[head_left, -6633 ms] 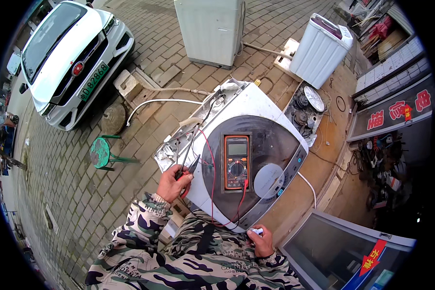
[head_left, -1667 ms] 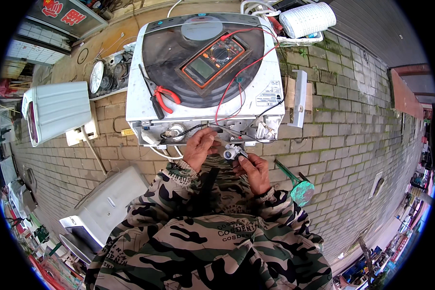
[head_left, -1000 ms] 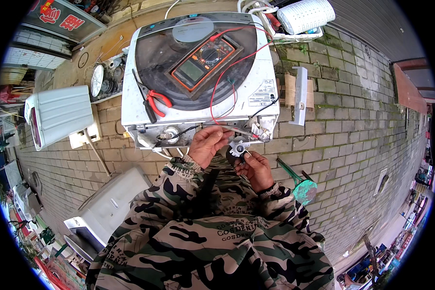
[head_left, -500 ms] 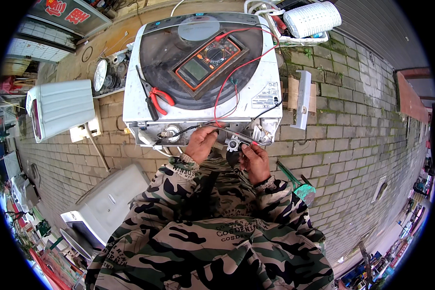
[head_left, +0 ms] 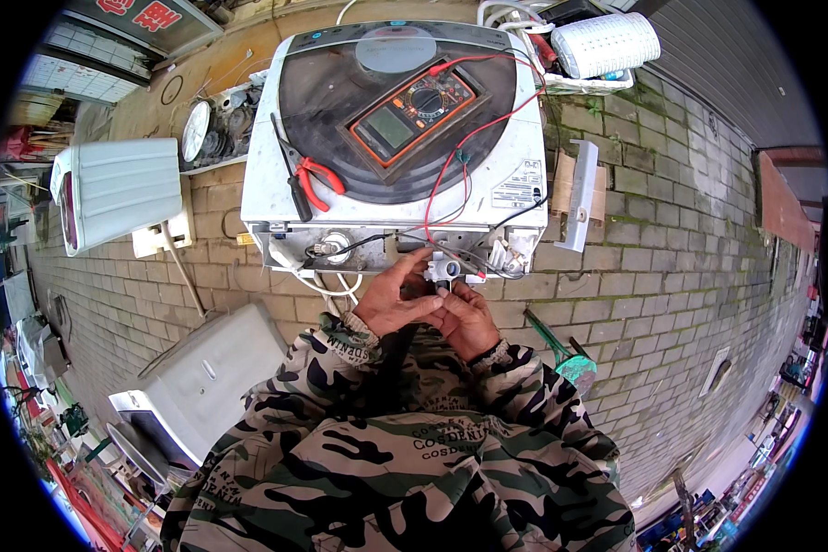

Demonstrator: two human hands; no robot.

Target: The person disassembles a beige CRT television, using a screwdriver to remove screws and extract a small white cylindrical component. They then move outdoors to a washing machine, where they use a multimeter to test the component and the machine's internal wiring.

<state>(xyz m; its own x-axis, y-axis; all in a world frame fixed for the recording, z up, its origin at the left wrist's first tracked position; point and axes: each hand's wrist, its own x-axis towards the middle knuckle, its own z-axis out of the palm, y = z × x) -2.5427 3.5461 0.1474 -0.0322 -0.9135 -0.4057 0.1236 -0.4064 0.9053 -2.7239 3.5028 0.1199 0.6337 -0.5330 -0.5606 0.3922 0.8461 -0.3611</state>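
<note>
Just in front of the machine's open front edge, both my hands meet at a small white valve (head_left: 443, 270) with a round port. My left hand (head_left: 396, 296) has its fingers against the valve's left side, thumb stretched toward the other hand. From below, my right hand (head_left: 467, 318) grips the valve's lower part, mostly hidden by fingers. A red test lead (head_left: 427, 216) runs down to a probe beside the valve. It comes from an orange-rimmed multimeter (head_left: 396, 131) lying on the lid of a white washing machine (head_left: 396, 213).
Red-handled pliers (head_left: 315, 182) and a black-handled screwdriver (head_left: 299, 198) lie on the machine's left side. Wires and a round fitting (head_left: 333, 245) show in the open front edge. A white panel strip (head_left: 577, 195) is at right; a green stool (head_left: 575, 368) stands on the paving.
My left hand has let go of the thin wire or lead and come down to the valve. Both hands are now closer together, and the view has shifted slightly.
</note>
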